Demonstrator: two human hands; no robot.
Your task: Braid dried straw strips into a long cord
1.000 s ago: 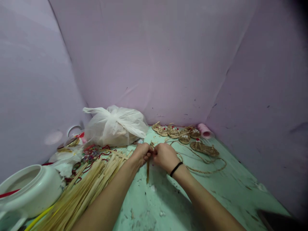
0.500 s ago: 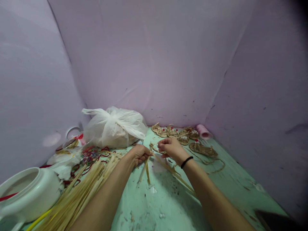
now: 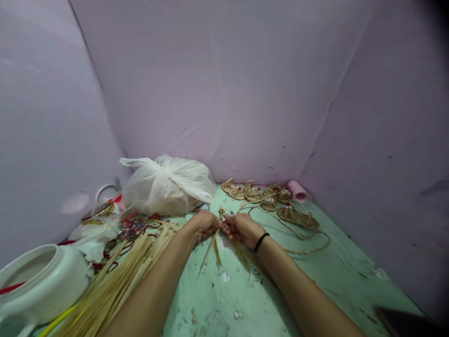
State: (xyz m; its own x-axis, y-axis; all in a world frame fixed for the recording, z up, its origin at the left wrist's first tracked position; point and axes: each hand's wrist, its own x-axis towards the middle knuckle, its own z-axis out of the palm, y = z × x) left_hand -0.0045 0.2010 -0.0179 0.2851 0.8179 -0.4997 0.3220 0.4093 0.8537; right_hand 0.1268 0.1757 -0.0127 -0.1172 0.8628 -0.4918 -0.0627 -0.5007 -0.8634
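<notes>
Over the green tabletop my left hand is closed in a pinch on straw strips, whose loose ends hang below the fingers. My right hand, with a black band at the wrist, is beside it, fingertips almost touching the left ones and closed on the strips. A blurred strand trails beneath the right palm. Just beyond the fingertips a small braided end sticks up. A long thin twisted cord curves over the table to the right. Where the fingers meet, the exact grip is partly hidden.
At the left lie a bundle of straw, a white pot and beads with red yarn. A tied plastic bag stands behind. Several woven straw pieces and a pink thread spool are near the walls.
My right hand has come down and left to meet my left hand, its fingers closing on the strips. The strand under it has swung inward. My left hand has stayed in place.
</notes>
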